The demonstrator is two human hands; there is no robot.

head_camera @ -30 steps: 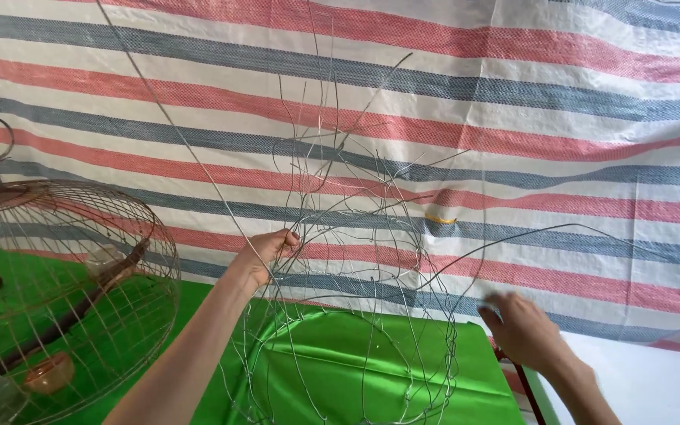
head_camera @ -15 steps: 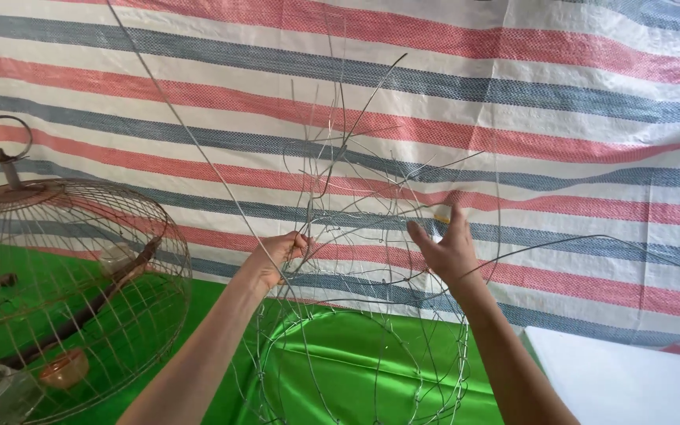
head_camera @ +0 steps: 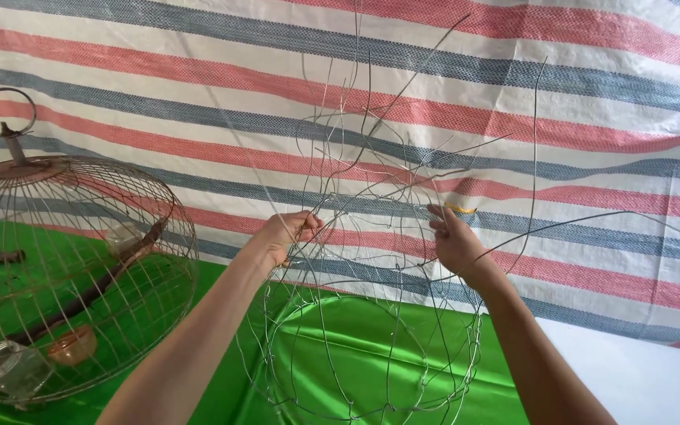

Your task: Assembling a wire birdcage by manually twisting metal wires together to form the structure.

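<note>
Up from the lower right, the right hand [head_camera: 456, 242] has risen over the last second to the unfinished wire cage frame [head_camera: 371, 315], fingers pinched on a wire beside a small yellow piece [head_camera: 460, 209]. Opposite it, the left hand [head_camera: 286, 234] stays curled around the frame's upper wires, holding it upright over the green cloth [head_camera: 340, 346], right of the finished domed cage [head_camera: 64, 275]; both hands now steady the frame.

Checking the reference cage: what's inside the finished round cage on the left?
Inside the finished cage: a brown branch perch, a small orange cup and a clear jar. Its floor is hard to make out through the wires.
</note>
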